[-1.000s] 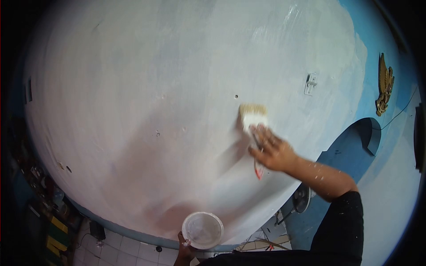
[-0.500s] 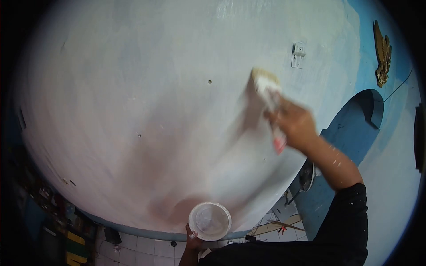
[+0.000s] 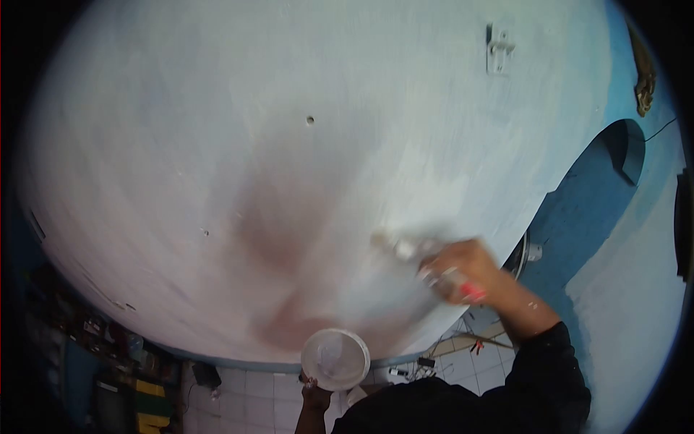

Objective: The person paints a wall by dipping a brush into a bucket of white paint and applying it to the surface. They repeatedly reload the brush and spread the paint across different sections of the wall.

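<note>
The right hand [image 3: 460, 273] grips a blurred paintbrush [image 3: 405, 246] by the wall [image 3: 181, 94]; the left hand [image 3: 314, 388] holds a white bucket [image 3: 335, 360].

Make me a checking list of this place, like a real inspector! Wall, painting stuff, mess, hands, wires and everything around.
Surface: wall pale and patchy, with a small hole and a bracket.
Job's things: brush, blurred; bucket, with whitish smears inside.
Clutter: a red-handled tool and other small things on the floor.
Hands: right holds the brush; left holds the bucket.
Cables: a thin wire by the arch; where it ends, can't tell.
Surroundings: blue arch at the right, gold ornament above it.
</note>
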Action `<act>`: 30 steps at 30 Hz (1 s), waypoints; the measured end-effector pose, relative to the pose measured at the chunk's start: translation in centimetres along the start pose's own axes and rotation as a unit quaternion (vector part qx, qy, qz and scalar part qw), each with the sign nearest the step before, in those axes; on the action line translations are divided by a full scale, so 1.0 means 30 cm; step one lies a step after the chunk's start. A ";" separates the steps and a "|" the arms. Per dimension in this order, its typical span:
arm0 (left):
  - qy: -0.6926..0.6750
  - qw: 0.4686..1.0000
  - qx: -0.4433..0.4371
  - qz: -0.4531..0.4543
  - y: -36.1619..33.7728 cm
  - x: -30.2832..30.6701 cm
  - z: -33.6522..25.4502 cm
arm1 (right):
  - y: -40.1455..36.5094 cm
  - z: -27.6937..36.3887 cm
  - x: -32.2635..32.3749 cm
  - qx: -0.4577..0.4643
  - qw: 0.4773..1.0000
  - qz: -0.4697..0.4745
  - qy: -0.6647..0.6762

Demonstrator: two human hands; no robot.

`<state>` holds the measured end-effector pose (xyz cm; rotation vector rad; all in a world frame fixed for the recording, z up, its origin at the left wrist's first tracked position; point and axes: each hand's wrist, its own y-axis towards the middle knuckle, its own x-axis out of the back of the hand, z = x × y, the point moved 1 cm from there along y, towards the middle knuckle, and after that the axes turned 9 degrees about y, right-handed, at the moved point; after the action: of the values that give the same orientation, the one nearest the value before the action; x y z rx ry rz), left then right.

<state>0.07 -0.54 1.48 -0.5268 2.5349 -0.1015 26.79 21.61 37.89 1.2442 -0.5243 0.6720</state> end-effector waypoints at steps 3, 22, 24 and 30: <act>0.081 0.996 -0.038 -0.003 -0.037 0.054 0.060 | -0.052 0.012 0.081 -0.013 0.983 -0.177 -0.052; -0.073 0.987 -0.046 -0.132 -0.185 -0.114 -0.145 | -0.255 -0.113 -0.172 -0.014 0.990 -0.017 0.136; -0.069 0.989 -0.046 -0.119 -0.175 -0.139 -0.155 | -0.123 -0.027 -0.023 0.021 0.983 -0.124 0.135; -0.039 0.992 -0.091 -0.080 -0.139 -0.216 -0.208 | -0.187 -0.078 -0.113 0.061 0.953 -0.297 0.021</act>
<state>3.24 -2.07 10.74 -0.7910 2.4362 0.0908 28.41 22.28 31.16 1.4111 -0.0558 0.2198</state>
